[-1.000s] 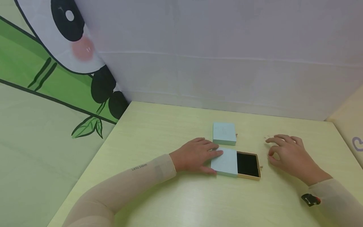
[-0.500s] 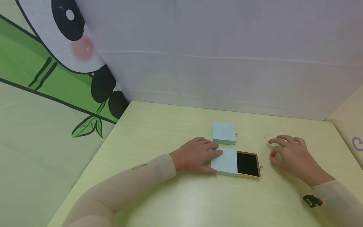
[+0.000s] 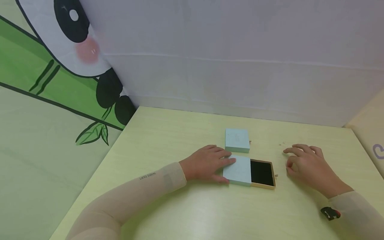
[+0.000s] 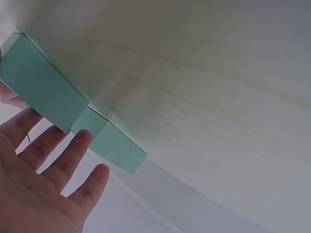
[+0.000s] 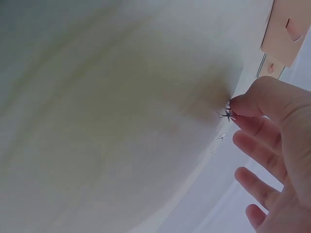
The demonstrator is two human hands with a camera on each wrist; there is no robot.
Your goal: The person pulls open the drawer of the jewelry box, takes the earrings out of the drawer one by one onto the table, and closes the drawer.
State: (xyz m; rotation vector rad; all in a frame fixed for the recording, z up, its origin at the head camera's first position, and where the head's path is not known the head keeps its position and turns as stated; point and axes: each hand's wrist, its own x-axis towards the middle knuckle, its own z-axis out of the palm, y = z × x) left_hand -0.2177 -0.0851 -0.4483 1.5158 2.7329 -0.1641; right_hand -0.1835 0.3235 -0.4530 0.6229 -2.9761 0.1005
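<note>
A pale blue drawer box (image 3: 237, 170) lies on the table, its black-lined drawer (image 3: 262, 173) pulled out to the right. My left hand (image 3: 207, 164) rests on the sleeve's left end, index finger straight across the top and thumb by the near corner. To the right of the drawer, my right hand (image 3: 307, 166) is held with thumb and index tips together. They pinch a small silver star-shaped piece (image 5: 227, 115), seen in the right wrist view; the other fingers are spread. Beyond it lie more tiny star-shaped pieces (image 5: 222, 138), mere specks in the head view.
Behind the first box sits a second pale blue box (image 3: 237, 140), its drawer pushed in and a small tab on its right side. The light wood table (image 3: 180, 133) ends at a draped white cloth (image 3: 210, 83). A panda-print cloth (image 3: 60, 100) hangs at the left.
My right hand has drawn back slightly to the right, away from the tiny pieces on the table. The left hand, the box and its drawer have stayed put.
</note>
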